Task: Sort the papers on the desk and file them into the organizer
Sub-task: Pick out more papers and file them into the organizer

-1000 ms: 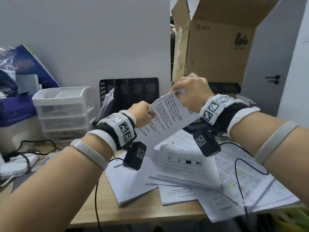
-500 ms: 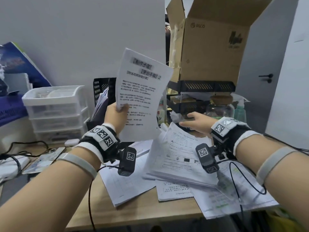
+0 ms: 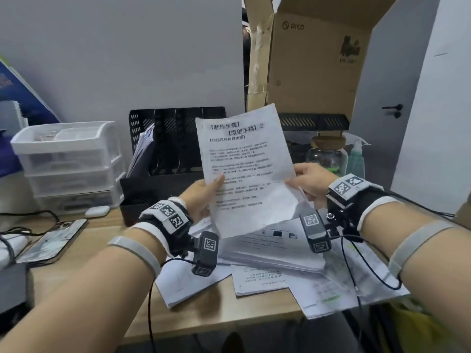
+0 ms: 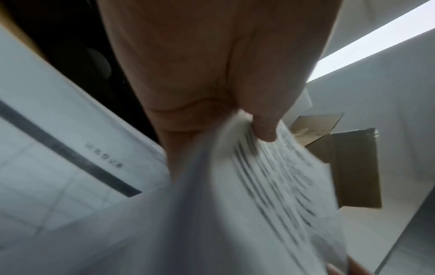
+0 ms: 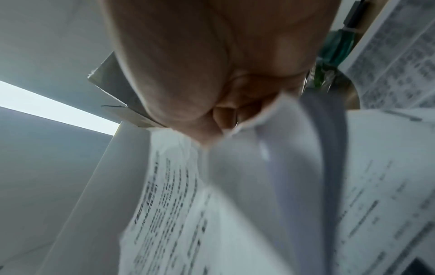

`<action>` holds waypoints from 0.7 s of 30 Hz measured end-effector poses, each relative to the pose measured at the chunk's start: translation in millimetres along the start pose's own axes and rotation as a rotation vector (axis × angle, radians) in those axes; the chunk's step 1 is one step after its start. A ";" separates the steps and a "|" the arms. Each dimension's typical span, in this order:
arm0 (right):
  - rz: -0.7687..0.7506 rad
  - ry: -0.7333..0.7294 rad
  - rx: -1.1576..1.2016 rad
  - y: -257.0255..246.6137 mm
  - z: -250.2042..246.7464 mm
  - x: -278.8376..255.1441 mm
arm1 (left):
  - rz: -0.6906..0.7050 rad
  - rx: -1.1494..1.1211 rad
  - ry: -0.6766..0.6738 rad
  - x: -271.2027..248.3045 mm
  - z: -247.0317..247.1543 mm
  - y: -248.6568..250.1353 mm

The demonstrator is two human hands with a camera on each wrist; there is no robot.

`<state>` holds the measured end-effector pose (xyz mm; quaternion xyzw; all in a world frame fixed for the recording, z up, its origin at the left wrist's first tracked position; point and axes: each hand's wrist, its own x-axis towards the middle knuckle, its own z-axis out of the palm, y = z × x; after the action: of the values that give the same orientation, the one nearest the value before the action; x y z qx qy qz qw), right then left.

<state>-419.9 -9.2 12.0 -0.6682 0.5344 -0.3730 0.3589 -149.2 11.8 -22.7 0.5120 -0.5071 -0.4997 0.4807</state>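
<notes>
Printed sheet (image 3: pixel 244 171) held upright over the desk (image 3: pixel 96 281), pinched at both side edges.

Left hand (image 3: pixel 201 197) clamped on the left edge, thumb on the print; right hand (image 3: pixel 309 183) clamped on the crumpled right edge. Seen only from the head: black mesh organizer (image 3: pixel 165 149) behind the sheet, a few papers in its left slot, loose pile of papers (image 3: pixel 275 261) below, white drawers (image 3: pixel 68 164) and phone (image 3: pixel 51 240) at left, cardboard box (image 3: pixel 316 59) and jar (image 3: pixel 328 154) behind right. Seen only from the wrists: left thumb (image 4: pixel 263 128) pressing blurred print, right fingers (image 5: pixel 226 115) curled behind the edge. Sheet blocking the organizer's right part.
</notes>
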 end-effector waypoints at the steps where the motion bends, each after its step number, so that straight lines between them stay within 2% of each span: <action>1: 0.009 0.063 -0.049 6.1 -7.4 0.6 | -0.085 0.049 -0.021 3.1 1.3 -6.5; 3: 0.059 0.165 -0.158 18.7 -24.0 -0.3 | -0.208 0.187 -0.058 4.6 4.6 -17.9; 4: 0.095 0.201 -0.200 25.4 -32.4 -1.5 | -0.227 0.258 -0.073 5.8 6.0 -23.4; 8: 0.229 0.273 -0.262 52.7 -57.0 -12.6 | -0.204 0.498 -0.107 17.3 12.6 -35.5; 13: 0.264 0.324 -0.295 71.5 -77.0 -23.2 | -0.187 0.823 -0.173 25.0 22.2 -32.2; 15: 0.273 0.339 -0.307 75.8 -87.9 -29.7 | -0.119 0.853 -0.155 27.6 25.4 -27.0; 17: 0.284 0.365 -0.295 77.1 -99.7 -36.3 | -0.018 0.844 -0.077 29.6 19.6 -17.7; 19: 0.279 0.403 -0.300 77.0 -114.7 -44.5 | 0.066 0.754 0.029 30.4 8.1 -7.3; 21: 0.272 0.461 -0.260 75.7 -130.2 -51.9 | 0.125 0.557 0.126 31.1 -2.7 -1.0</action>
<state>-576.4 18.2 -0.1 -0.5285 0.7298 -0.3918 0.1860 -146.9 -19.3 -24.3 0.6222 -0.6243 -0.2778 0.3821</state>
